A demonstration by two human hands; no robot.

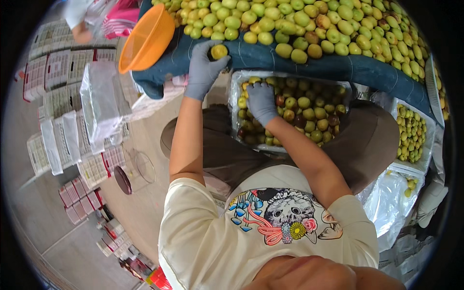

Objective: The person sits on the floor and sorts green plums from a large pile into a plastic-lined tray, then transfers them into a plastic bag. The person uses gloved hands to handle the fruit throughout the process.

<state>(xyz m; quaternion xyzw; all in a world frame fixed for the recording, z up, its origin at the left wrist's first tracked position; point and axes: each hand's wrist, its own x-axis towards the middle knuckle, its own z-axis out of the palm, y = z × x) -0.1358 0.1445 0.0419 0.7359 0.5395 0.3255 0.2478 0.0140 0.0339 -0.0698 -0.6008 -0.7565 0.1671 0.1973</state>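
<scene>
My left hand [203, 69], in a grey glove, holds a yellow-green jujube [219, 52] between thumb and fingers at the padded blue edge [250, 54] of the sorting table. Beyond that edge lies a large heap of green and yellowish jujubes [268, 21], some with brown patches. My right hand [261, 100], gloved alike, is low over a plastic-lined crate [235, 108] between my knees. Its fingers curl downward among darker green and brownish jujubes [304, 103]. Whether it grips one is hidden by the back of the hand.
An orange plastic basket [145, 40] tilts at the table's left end. On the right stand a lined crate of small jujubes [411, 134] and a plastic-covered crate [384, 203]. Stacked white crates [69, 69], a round stool [123, 180] and another person's hand [82, 33] are at left.
</scene>
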